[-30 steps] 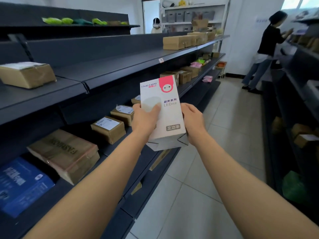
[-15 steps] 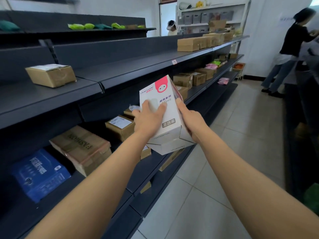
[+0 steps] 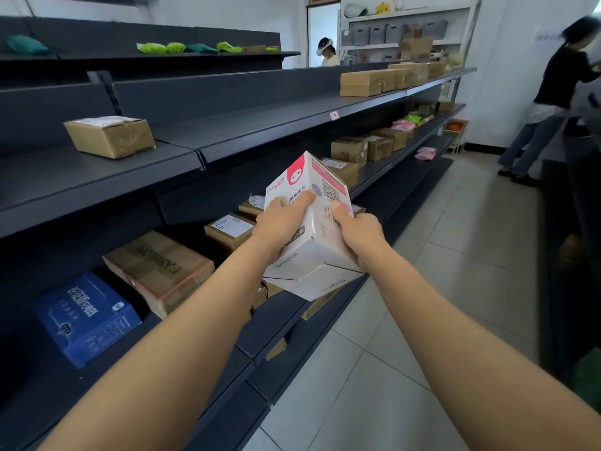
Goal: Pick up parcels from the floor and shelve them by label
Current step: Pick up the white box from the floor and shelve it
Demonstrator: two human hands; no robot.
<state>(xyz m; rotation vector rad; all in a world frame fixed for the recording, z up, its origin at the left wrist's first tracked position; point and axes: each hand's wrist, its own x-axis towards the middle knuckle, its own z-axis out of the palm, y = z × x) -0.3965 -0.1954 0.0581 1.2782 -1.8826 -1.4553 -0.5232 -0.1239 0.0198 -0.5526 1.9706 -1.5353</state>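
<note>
Both hands grasp one parcel in mid-air: the left hand (image 3: 282, 227) wraps the near-left face of the white carton (image 3: 312, 242), thumb laid across its printed front, while the right hand (image 3: 359, 234) clasps the right face, thumb pressed just below a QR code. The carton is tilted, one vertical edge turned toward the camera, its pink-red top corner uppermost and its folded base flaps showing underneath. It hangs in front of the dark shelving unit (image 3: 227, 135), level with the gap between the middle and lower shelves, touching neither.

The shelving unit runs along the left side and recedes to the far wall; a tiled floor (image 3: 422, 304) forms the aisle on the right. On the lower shelf, from nearest outward, lie a blue box (image 3: 86, 315), a flat brown box printed FASHION (image 3: 159, 268), and a small labelled brown box (image 3: 227, 231) partly behind the left wrist. On the middle shelf a taped brown parcel (image 3: 110, 135) sits alone at left; a row of brown boxes (image 3: 383, 81) stands farther along. Green pouches (image 3: 188, 47) rest on the top shelf. A person in dark top (image 3: 553, 99) stands at the aisle's far right.
</note>
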